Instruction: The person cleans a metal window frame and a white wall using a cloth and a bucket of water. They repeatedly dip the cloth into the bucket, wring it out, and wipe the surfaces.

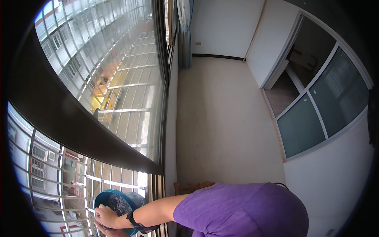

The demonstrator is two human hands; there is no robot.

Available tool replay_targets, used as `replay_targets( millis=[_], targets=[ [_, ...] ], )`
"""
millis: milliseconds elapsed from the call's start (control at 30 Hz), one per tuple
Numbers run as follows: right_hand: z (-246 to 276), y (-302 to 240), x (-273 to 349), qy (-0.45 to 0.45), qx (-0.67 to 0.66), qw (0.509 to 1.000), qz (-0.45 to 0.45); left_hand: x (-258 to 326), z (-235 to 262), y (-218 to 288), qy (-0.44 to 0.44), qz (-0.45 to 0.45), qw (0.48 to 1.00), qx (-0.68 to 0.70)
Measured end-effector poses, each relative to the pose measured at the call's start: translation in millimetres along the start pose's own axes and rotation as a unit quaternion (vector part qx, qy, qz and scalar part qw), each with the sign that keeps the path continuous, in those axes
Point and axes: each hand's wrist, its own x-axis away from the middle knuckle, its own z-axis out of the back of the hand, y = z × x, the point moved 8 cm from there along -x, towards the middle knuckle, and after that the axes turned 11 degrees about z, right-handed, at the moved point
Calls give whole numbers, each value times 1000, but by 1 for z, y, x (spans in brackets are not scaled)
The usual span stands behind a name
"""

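My right arm, in a purple sleeve with a dark band at the wrist, reaches left through the open part of the window. At its end my right hand (106,217) is closed with curled fingers at the near left rim of a teal bucket (103,194). Whitish, foamy-looking contents (119,203) show inside the bucket. Just below, my left hand (108,231) lies close against the right one, partly cut off by the lower edge. Its fingers look bent inward. Something small and dark shows between the hands; its kind is hidden.
Metal grille bars (114,184) stand outside around the bucket. A dark window frame (90,138) with a glass pane crosses the left side. Beside my sleeve is a brown wooden piece (193,185). A curtain (184,43) hangs far back; a sliding door (304,124) is at right.
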Motion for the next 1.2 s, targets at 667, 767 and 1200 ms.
replay_targets(
  millis=[667, 767, 1200],
  targets=[
    [-12, -84, 22, -208, 238, 847, 427, -16, 20, 8, -44, 47, 996, 59],
    [-9, -81, 24, -207, 238, 842, 437, -18, 23, 8, -58, 64, 993, 79],
    [-3, -72, 26, -292, 174, 858, 386, -11, 34, 14, -119, 140, 971, 156]
  ],
)
